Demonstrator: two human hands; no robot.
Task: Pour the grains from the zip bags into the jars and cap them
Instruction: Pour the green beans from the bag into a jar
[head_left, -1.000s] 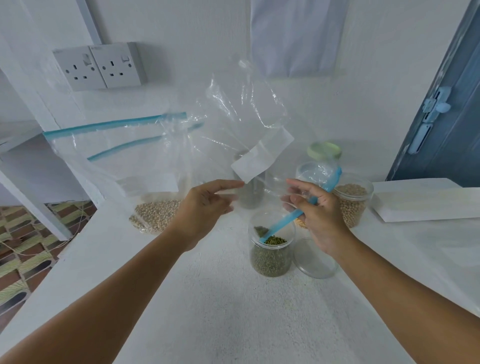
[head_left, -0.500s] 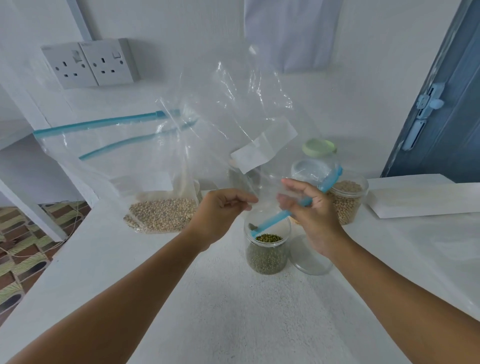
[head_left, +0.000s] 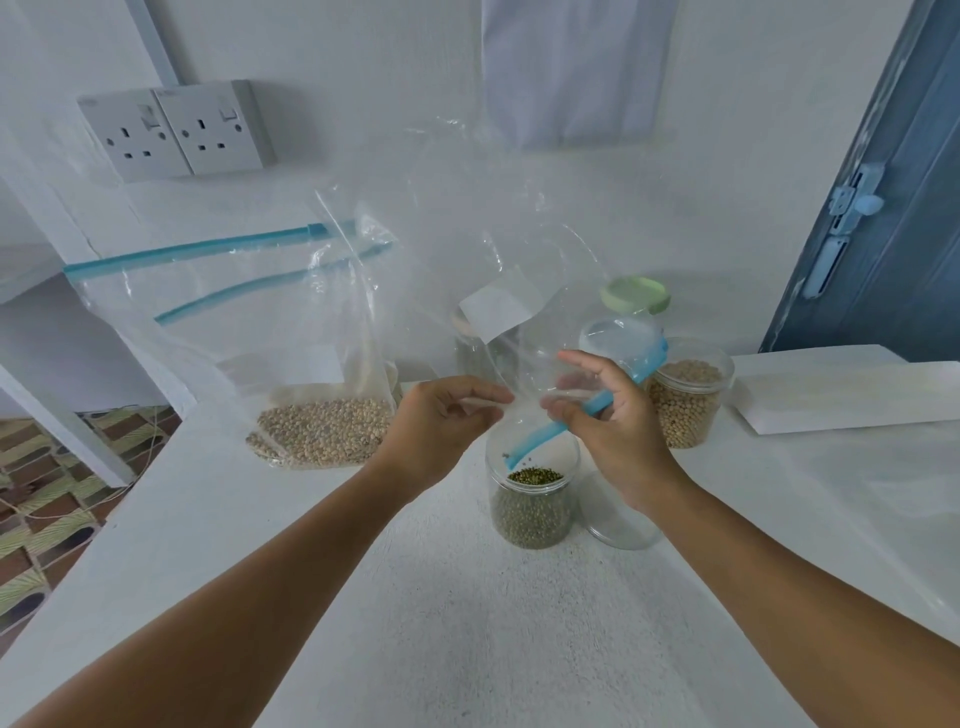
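An upturned clear zip bag (head_left: 498, 249) with a blue zip strip hangs mouth-down over an open jar of green grains (head_left: 531, 499). My left hand (head_left: 441, 423) pinches the bag's edge on the left. My right hand (head_left: 613, 426) grips the blue strip on the right. A few green grains sit at the bag's mouth just above the jar. Behind, an open jar of tan grains (head_left: 688, 397) stands at the right. A second zip bag (head_left: 311, 358) with pale grains leans at the left.
A clear lid (head_left: 621, 525) lies right of the green jar. A jar with a green lid (head_left: 635, 295) and a clear capped jar (head_left: 480, 353) stand at the back. White paper (head_left: 852, 395) lies at the right. The counter's left edge drops to a tiled floor.
My left hand has curled from open fingers into a pinch on the bag's edge. The bag's mouth stays over the green jar and almost all grains have left the bag.
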